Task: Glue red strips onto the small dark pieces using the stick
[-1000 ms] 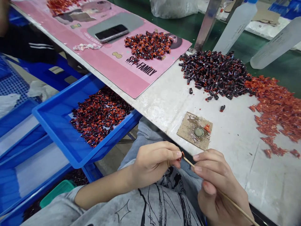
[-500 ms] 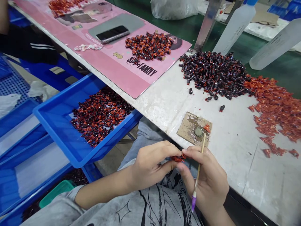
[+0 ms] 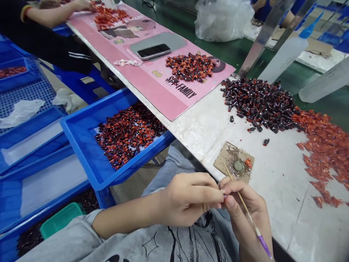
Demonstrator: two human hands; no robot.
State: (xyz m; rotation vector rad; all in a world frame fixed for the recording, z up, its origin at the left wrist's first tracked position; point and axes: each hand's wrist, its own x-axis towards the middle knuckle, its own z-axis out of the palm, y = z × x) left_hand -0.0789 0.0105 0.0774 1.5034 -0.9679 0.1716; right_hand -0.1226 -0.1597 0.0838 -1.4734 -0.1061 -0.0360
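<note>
My left hand (image 3: 195,198) is closed, its fingertips pinched against those of my right hand above my lap. What lies between them is almost hidden; half a second ago a small orange-and-black piece showed there. My right hand (image 3: 249,209) holds a thin wooden stick (image 3: 243,202) slantwise, its purple end low by the wrist and its bare tip up. Just beyond the hands, at the table edge, lies a brown card square (image 3: 222,160) with a round metal cap (image 3: 239,166) and a small orange piece (image 3: 248,163) on it.
Heaps of black tubular pieces (image 3: 261,103) and orange pieces (image 3: 324,145) cover the table (image 3: 201,133) ahead. A pink mat (image 3: 163,100) bears a phone (image 3: 154,51) and assembled pieces (image 3: 191,67). A blue tray (image 3: 81,145) juts out at left. Bottles (image 3: 283,58) stand behind. A co-worker's arm (image 3: 51,16) reaches in.
The view has shifted, so the table sits lower and farther right. My fingers have closed over the small orange-and-black piece. The stick has turned, its tip swinging left and its purple end right.
</note>
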